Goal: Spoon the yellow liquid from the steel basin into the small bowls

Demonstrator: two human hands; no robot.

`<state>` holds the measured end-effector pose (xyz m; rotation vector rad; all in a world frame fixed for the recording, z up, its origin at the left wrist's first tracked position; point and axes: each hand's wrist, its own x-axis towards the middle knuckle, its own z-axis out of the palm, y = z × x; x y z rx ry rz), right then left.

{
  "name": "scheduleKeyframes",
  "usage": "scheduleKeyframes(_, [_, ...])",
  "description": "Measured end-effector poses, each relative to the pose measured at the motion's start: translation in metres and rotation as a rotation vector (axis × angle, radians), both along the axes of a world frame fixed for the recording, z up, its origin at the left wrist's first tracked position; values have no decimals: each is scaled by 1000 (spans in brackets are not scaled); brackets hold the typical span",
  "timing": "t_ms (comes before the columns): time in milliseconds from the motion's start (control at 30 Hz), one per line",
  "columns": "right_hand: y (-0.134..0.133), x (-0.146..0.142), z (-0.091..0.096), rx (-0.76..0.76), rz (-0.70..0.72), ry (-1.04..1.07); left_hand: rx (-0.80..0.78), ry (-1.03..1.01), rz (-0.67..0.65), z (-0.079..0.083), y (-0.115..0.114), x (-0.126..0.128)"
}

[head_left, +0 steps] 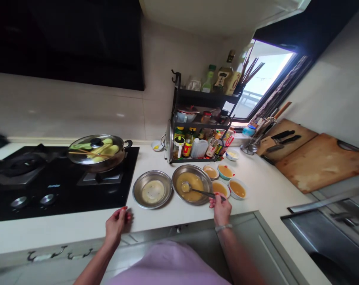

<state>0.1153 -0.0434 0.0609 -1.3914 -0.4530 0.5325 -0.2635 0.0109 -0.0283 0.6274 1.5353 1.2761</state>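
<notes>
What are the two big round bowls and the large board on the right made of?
The wide silver bowl with pale residue and the wide silver bowl of brown liquid look like polished stainless steel: bright reflections on grey rims. The large flat brown board looks like bare matte wood, with pale worn patches.

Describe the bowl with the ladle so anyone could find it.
On the white counter, just right of the black hob, sits a near-empty steel bowl. The wanted bowl is its right neighbour, holding brownish-yellow liquid and the ladle the right hand grips.
</notes>
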Motion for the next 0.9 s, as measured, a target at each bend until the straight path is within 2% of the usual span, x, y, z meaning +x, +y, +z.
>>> scheduleKeyframes(200, [2, 0, 26, 33, -33, 6, -28, -64, -21, -1, 1, 12])
scheduleKeyframes(367, [11, -9, 39, 50, 69, 31, -32, -104, -41, 6, -1, 20])
scheduleKeyframes(467, [21, -21, 36, 58, 167, 64, -16, -120, -62, 10, -3, 27])
scheduleKeyframes(600, [34, -41, 19, 58, 304, 42, 27, -98, -44, 12, -7, 38])
scheduleKeyframes(667, [36, -50, 11, 66, 390, -58, 23, -55, -30, 12, -9, 42])
scheduleKeyframes(767, [31, -55, 5, 163, 568, -348, 9, 3, -8, 9, -13, 45])
scheduleKeyframes(833, [25, -47, 7, 260, 672, -545, 16, 42, 13, 7, -14, 46])
scheduleKeyframes(900, [20, -31, 9, 326, 689, -673, 32, 107, 31, 3, -14, 45])
